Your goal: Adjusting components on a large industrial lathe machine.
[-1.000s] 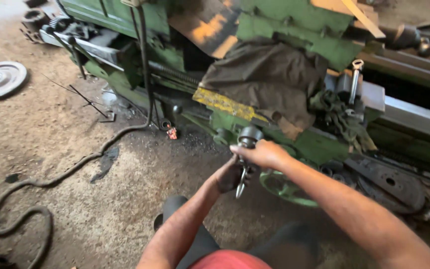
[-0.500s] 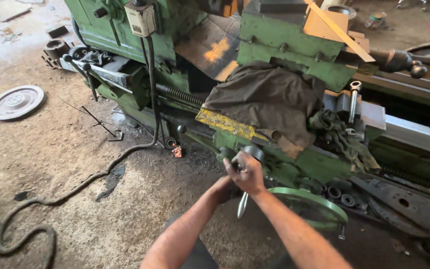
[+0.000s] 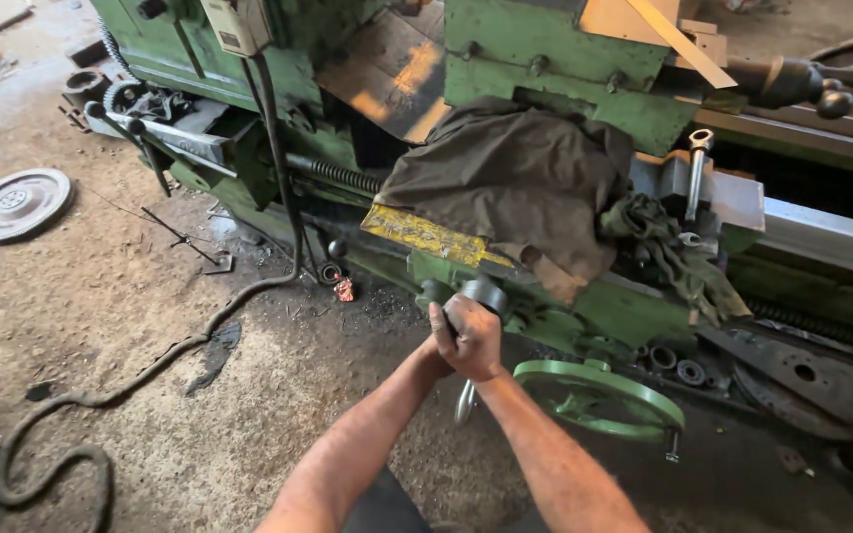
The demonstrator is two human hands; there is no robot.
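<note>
Both my hands are clasped together on a grey metal lever at the front of a big green lathe. My right hand wraps over the top of the lever, just under its round knob. My left hand presses against it from the left, its fingers mostly hidden behind the right hand. The lever's lower end sticks out below my fists. A green handwheel lies flat just right of my hands.
A dark cloth drapes over the carriage, with a wrench and a rag to its right. A thick hose snakes over the dirt floor, and a round metal disc lies at far left.
My hands stay clasped on the lever and have dropped a little lower on it. The camera has shifted, so the green handwheel now shows fully to the right.
</note>
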